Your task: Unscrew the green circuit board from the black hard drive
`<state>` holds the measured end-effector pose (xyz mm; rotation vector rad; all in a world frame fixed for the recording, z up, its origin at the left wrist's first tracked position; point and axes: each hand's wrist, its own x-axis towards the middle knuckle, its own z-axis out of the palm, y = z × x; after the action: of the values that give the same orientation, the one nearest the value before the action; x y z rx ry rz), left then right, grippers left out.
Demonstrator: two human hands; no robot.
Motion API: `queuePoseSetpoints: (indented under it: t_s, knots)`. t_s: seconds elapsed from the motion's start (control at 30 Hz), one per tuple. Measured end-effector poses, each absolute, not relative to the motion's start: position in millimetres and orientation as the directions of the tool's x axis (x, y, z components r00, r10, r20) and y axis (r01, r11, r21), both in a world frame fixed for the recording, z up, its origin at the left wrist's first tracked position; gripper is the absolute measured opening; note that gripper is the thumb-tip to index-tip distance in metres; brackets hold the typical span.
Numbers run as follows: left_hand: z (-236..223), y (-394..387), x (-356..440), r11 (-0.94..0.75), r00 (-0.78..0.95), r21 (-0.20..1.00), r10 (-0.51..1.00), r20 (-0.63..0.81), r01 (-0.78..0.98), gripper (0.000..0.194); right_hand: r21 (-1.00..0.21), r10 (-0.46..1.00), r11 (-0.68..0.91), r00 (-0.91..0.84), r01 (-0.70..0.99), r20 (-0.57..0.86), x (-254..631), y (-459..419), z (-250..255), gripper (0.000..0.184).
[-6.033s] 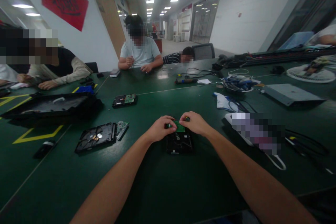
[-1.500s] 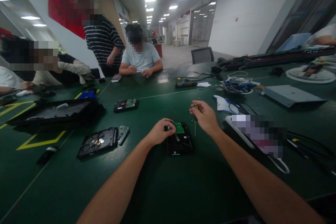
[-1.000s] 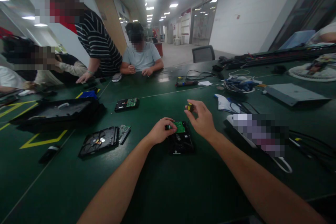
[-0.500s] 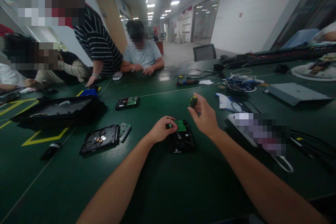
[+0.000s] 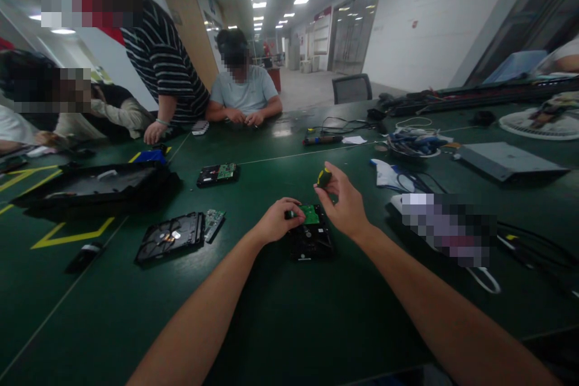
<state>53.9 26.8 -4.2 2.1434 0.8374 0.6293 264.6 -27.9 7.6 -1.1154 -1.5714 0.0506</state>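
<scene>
A black hard drive with a green circuit board on top lies on the green table in front of me. My left hand is closed on the drive's far left corner and pins it down. Just above the board, my right hand pinches a small screwdriver with a yellow and black handle. Its shaft is hidden behind my fingers.
An opened drive with a loose board lies to the left, another drive beyond. A black tray sits far left. Cables, a grey box and a blurred item lie right. People sit and stand across the table.
My right hand lifted off the drive with the screwdriver, turned it in the fingers, and came back over the board. A person in a striped shirt stood up and walked to the table's far left.
</scene>
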Motion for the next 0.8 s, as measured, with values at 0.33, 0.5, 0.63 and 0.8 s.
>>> queuePoseSetpoints:
  t_s: [0.33, 0.5, 0.63, 0.8]
  knots:
    - [-4.6, 26.6, 54.3, -0.515, 0.666, 0.776, 0.726, 0.17, 0.363, 0.005, -0.575, 0.68, 0.538, 0.087, 0.616, 0.729, 264.6, -28.4, 6.8, 0.058]
    - [-4.2, 26.8, 54.5, -0.521, 0.663, 0.769, 0.728, 0.173, 0.371, 0.005, -0.58, 0.703, 0.553, 0.039, 0.599, 0.71, 262.9, -32.0, 10.7, 0.058]
    - [-5.5, 27.7, 54.4, -0.525, 0.664, 0.759, 0.729, 0.168, 0.385, 0.006, -0.57, 0.698, 0.567, 0.021, 0.594, 0.716, 262.5, -32.5, 11.6, 0.058]
    - [-5.2, 27.4, 55.1, -0.524, 0.667, 0.766, 0.726, 0.171, 0.374, 0.004, -0.57, 0.699, 0.541, 0.046, 0.618, 0.713, 264.2, -30.5, 8.8, 0.058]
